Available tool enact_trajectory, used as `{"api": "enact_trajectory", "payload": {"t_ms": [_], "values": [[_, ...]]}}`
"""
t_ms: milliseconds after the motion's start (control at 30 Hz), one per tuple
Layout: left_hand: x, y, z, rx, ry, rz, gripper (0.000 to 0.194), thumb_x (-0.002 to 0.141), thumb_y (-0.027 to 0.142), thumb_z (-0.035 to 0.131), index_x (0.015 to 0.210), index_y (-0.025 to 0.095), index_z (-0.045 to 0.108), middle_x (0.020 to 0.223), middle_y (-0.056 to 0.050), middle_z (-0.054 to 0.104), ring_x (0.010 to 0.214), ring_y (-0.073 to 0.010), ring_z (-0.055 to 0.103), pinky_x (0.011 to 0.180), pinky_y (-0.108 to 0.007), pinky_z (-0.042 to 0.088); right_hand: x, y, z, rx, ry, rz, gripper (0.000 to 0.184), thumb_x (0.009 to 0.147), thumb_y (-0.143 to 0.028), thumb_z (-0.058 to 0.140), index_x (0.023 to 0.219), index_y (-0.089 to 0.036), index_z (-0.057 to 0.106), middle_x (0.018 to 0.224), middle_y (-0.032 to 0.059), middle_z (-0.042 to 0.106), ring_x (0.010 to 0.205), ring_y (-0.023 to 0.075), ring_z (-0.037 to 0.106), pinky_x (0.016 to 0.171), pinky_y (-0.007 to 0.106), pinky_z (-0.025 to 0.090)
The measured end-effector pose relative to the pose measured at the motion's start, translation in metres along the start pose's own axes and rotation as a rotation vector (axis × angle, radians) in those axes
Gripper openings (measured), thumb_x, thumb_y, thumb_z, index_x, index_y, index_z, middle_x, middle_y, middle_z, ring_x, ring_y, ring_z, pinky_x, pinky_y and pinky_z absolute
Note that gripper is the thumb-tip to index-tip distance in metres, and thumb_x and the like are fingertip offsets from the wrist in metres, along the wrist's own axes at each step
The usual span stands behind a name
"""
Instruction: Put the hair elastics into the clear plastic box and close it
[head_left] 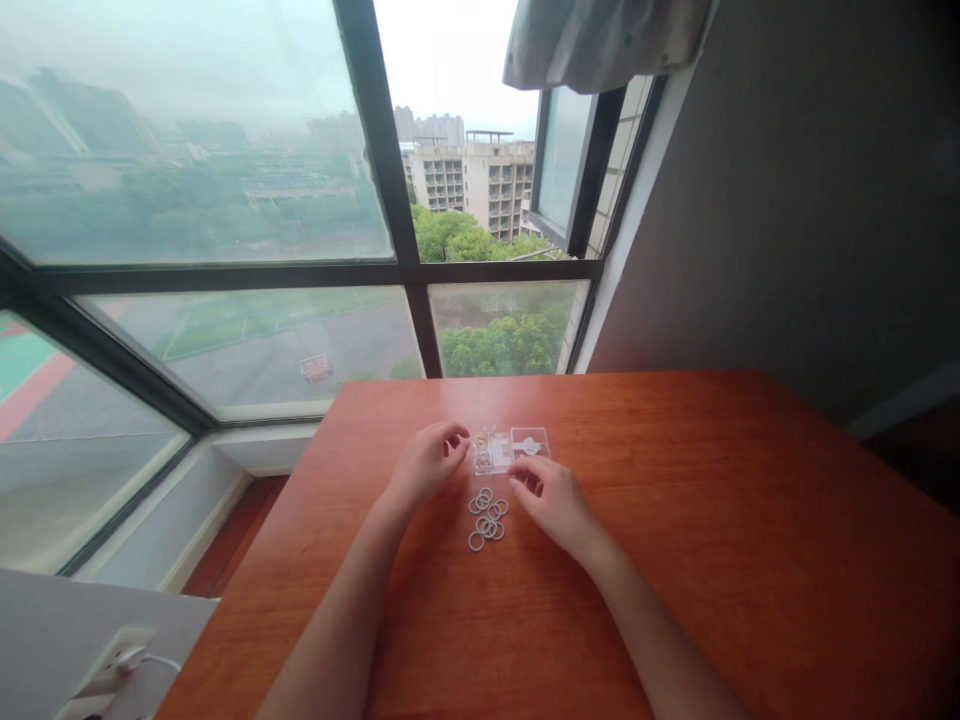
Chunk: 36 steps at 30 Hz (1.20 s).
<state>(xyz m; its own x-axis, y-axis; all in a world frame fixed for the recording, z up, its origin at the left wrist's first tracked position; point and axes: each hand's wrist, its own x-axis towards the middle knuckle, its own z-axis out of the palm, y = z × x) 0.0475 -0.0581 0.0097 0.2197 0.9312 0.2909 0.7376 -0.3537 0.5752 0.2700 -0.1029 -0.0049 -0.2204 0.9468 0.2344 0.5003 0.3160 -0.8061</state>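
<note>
A small clear plastic box (501,451) with its lid flipped open to the right lies on the reddish wooden table (675,560). Inside it I see a few small rings, one yellowish. Several pale metal rings (487,518) lie in a loose cluster on the table just in front of the box. My left hand (424,465) rests to the left of the box, fingers curled toward its edge. My right hand (551,498) lies to the right of the rings, fingers bent with the tips close to the box. Whether either hand pinches a ring is too small to see.
The table stands against a large window (300,250) with dark frames; a dark wall (787,200) runs along the right. At the lower left, a white wall socket with a plug and cable (112,665) sits beside the table's corner.
</note>
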Motion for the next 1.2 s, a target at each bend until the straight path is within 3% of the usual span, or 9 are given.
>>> {"api": "enact_trajectory", "payload": {"t_ms": [300, 567, 800, 1200], "values": [[0.0, 0.002, -0.002, 0.015, -0.015, 0.0, 0.016, 0.084, 0.026, 0.056, 0.089, 0.019, 0.069, 0.076, -0.002, 0.069, 0.065, -0.0135, 0.059, 0.059, -0.022, 0.043, -0.009, -0.014, -0.002, -0.081, -0.254, -0.109, 0.007, 0.08, -0.016, 0.064, 0.081, -0.02, 0.069, 0.077, -0.0009, 0.063, 0.07, 0.0115, 0.056, 0.066, 0.022, 0.042], [-0.001, 0.004, -0.003, 0.015, -0.022, -0.007, 0.016, 0.083, 0.026, 0.056, 0.089, 0.019, 0.069, 0.077, -0.003, 0.069, 0.066, -0.0137, 0.06, 0.059, -0.022, 0.044, -0.018, -0.024, 0.004, -0.182, -0.356, -0.177, 0.015, 0.076, -0.022, 0.07, 0.091, -0.023, 0.067, 0.088, -0.0009, 0.064, 0.077, 0.0132, 0.059, 0.071, 0.022, 0.043], [-0.001, 0.003, -0.002, 0.011, -0.032, 0.0, 0.016, 0.084, 0.026, 0.055, 0.09, 0.018, 0.069, 0.077, -0.003, 0.069, 0.067, -0.0135, 0.06, 0.06, -0.022, 0.043, -0.015, -0.019, 0.0, -0.254, -0.367, -0.184, 0.01, 0.081, -0.017, 0.063, 0.087, -0.022, 0.069, 0.089, 0.0002, 0.064, 0.084, 0.0142, 0.06, 0.076, 0.022, 0.043], [0.0, 0.007, -0.004, -0.008, -0.044, -0.01, 0.016, 0.084, 0.025, 0.055, 0.089, 0.018, 0.068, 0.077, -0.003, 0.069, 0.068, -0.0139, 0.061, 0.061, -0.023, 0.044, -0.013, -0.017, -0.002, -0.185, -0.305, -0.152, 0.008, 0.083, -0.017, 0.062, 0.08, -0.021, 0.068, 0.083, -0.0005, 0.064, 0.075, 0.0123, 0.057, 0.069, 0.021, 0.041]]}}
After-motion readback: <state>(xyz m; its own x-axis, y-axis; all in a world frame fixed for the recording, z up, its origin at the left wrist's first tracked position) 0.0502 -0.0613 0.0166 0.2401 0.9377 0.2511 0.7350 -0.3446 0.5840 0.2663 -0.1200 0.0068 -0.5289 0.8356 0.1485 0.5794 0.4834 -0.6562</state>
